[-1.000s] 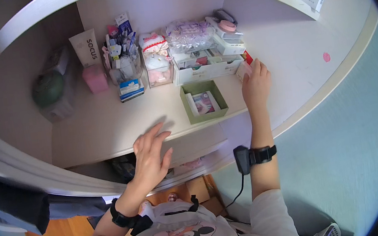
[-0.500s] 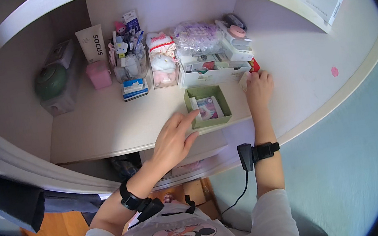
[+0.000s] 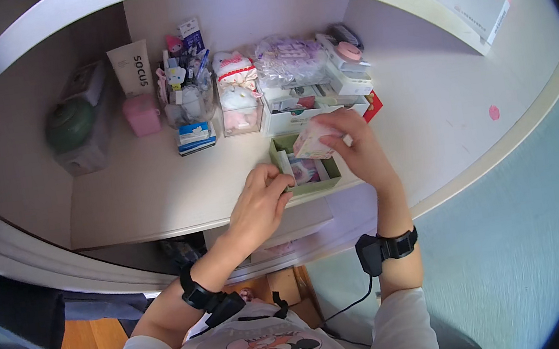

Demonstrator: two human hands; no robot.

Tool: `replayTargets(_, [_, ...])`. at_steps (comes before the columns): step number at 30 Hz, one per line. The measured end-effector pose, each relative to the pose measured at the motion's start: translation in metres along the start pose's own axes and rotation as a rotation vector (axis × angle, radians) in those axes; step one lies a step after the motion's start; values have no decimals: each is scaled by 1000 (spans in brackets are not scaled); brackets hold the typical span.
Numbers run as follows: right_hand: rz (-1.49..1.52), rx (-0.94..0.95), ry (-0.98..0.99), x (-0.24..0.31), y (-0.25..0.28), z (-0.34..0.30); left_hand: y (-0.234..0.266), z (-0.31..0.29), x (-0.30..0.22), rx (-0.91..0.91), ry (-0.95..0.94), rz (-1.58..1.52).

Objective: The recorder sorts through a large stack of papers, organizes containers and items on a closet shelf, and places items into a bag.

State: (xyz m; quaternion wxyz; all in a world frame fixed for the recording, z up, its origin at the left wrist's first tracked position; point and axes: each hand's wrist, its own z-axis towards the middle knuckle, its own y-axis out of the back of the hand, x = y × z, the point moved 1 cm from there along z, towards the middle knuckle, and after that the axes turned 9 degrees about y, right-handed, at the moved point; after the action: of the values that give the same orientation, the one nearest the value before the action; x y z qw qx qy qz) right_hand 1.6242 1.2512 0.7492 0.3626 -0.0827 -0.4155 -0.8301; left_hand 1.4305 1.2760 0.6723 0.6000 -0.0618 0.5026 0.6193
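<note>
A small green open box [image 3: 282, 153] sits on the white desk [image 3: 154, 191] near its front edge, with small packets inside. My left hand [image 3: 258, 202] rests against the box's left front corner, fingers curled on its rim. My right hand [image 3: 353, 147] is over the box's right side and holds a small pale pink packet [image 3: 311, 143] just above it. Both wrists wear black bands.
Behind the box stand a white organiser tray [image 3: 300, 117], a clear container with plush figures [image 3: 238, 98], a cup of small items [image 3: 185, 91], a pink jar [image 3: 142, 115], a white tube [image 3: 131, 68] and a green round object [image 3: 68, 124]. A red item [image 3: 373, 105] lies at the right.
My left hand moved from the desk's front edge up to the green box. My right hand came back from the red item by the organiser and now holds a pink packet over the box.
</note>
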Motion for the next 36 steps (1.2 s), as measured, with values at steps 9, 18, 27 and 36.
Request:
replayTargets(9, [-109, 43, -35, -25, -25, 1, 3, -2, 4, 27, 30, -77])
replayTargets(18, [-202, -5, -36, -15, -16, -8, 1, -5, 5, 20, 44, -124])
replayTargets(27, [-236, -169, -526, -9, -22, -27, 2, -5, 4, 10, 15, -53])
replayTargets(36, [-150, -215, -552, -8, -32, -32, 2, -5, 2, 16, 10, -39])
